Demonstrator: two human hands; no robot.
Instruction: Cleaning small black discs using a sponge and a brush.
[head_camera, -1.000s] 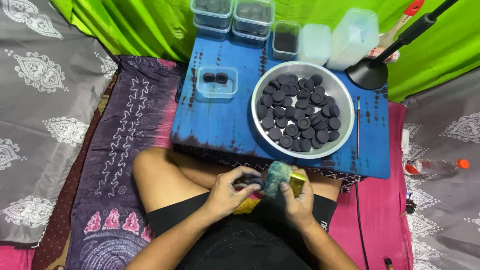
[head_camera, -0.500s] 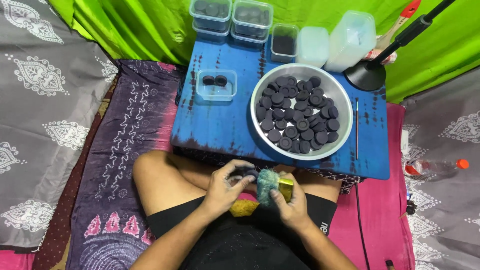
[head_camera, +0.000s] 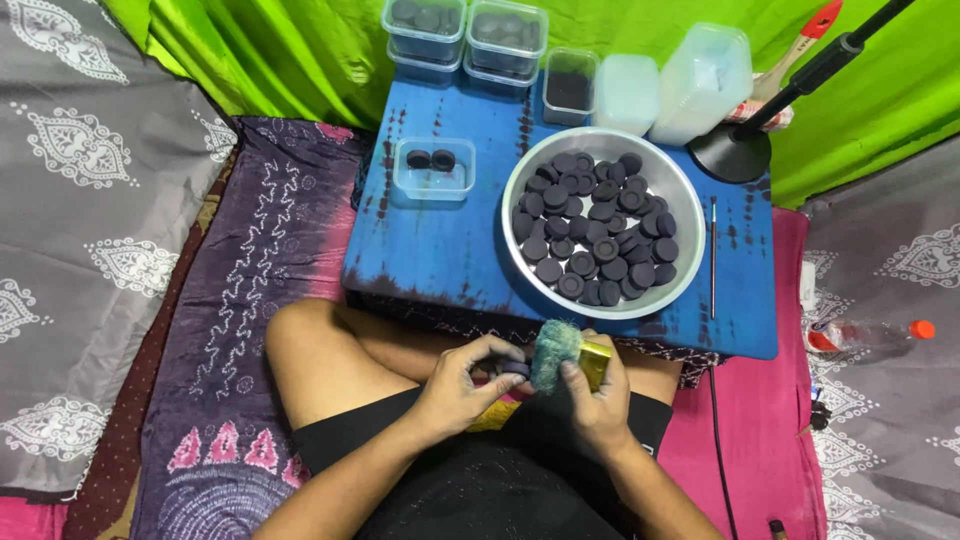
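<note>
My left hand (head_camera: 462, 384) pinches a small black round disc (head_camera: 514, 368) over my lap. My right hand (head_camera: 597, 398) grips a grey-green scouring pad (head_camera: 553, 351) with a yellow block (head_camera: 595, 361) behind it, and the pad presses against the disc. Just beyond my hands, a round metal bowl (head_camera: 688, 202) on the low blue table (head_camera: 440, 245) holds several of the same black discs (head_camera: 597, 230). A small clear plastic tub (head_camera: 433, 172) on the table's left holds two discs.
Several clear lidded containers (head_camera: 466, 34) and white tubs (head_camera: 697, 75) line the table's far edge. A black stand base (head_camera: 732, 152) and a thin metal rod (head_camera: 712, 255) sit at right. A plastic bottle (head_camera: 868, 334) lies on the floor at right. Green cloth hangs behind.
Both hands have stayed over my lap, shifting slightly as the pad works against the disc. The table's contents have not moved.
</note>
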